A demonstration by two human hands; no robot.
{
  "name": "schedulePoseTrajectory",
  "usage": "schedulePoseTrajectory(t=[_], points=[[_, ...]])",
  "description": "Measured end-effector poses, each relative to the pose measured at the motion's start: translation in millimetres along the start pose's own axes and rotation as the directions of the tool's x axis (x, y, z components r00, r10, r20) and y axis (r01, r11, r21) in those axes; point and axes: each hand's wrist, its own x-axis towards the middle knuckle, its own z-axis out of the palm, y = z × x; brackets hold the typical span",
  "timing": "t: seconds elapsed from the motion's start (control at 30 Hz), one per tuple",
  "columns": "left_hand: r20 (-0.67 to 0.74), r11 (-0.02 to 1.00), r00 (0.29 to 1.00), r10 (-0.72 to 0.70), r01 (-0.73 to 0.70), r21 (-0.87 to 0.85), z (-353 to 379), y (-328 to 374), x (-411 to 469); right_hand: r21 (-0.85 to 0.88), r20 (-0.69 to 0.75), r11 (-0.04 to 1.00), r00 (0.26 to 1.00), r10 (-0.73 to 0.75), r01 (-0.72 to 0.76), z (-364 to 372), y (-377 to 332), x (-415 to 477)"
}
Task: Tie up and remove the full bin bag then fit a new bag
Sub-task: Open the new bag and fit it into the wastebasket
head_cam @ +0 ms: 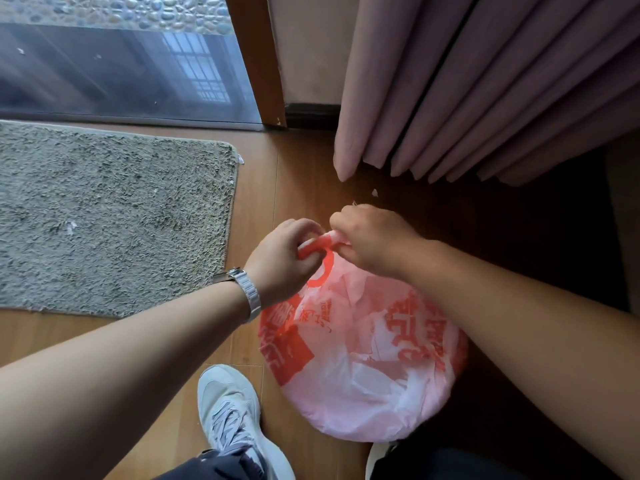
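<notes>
Soft daylight from upper left; right side shadowed, edges wide-angle bowed.

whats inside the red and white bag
Through the thin bag, pale crumpled shapes show, maybe paper or tissue. Red print covers much of it, and the left hand and right hand pinch the handles together, so the opening is closed.

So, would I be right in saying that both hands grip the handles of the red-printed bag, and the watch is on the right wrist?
Not quite: the watch is on the left wrist, not the right, as the head view shows. The left hand and right hand do both grip the handles of the bag.
</notes>
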Motion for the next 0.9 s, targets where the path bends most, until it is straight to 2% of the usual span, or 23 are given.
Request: schedulePoseTrajectory(t=[0.13,0.27,0.4,0.6,0.7,0.8,0.9], points=[[-0.045,0.99,0.998,0.048,-0.042,0.133,-10,-4,-3,0.047,0.022,0.981,0.982,0.186,-0.187,4,17,-2],[-0.183,0.939,0.981,0.058,0.008,0.343,-20,-3,0,0.149,-0.005,0.905,0.915,0.404,-0.399,-5,37,-11],[-0.164,0.946,0.979,0.124,-0.067,0.317,-20,-1,0,0.228,-0.011,0.854,0.875,0.483,-0.469,-10,49,-24],[-0.158,0.956,0.984,0.079,-0.03,0.29,-9,-1,6,0.237,-0.015,0.844,0.866,0.499,-0.482,-8,48,-28],[-0.147,0.962,0.988,0.04,0.002,0.271,-7,-2,11,0.142,-0.045,0.867,0.872,0.488,-0.478,-7,47,-27],[-0.114,0.962,0.994,0.002,0.029,0.272,-7,-3,15,-0.073,-0.096,0.914,0.915,0.393,-0.4,-8,43,-24],[-0.1,0.957,0.995,-0.015,0.043,0.285,-5,-3,19,-0.136,-0.171,0.965,0.965,0.201,-0.225,-12,28,-12]])
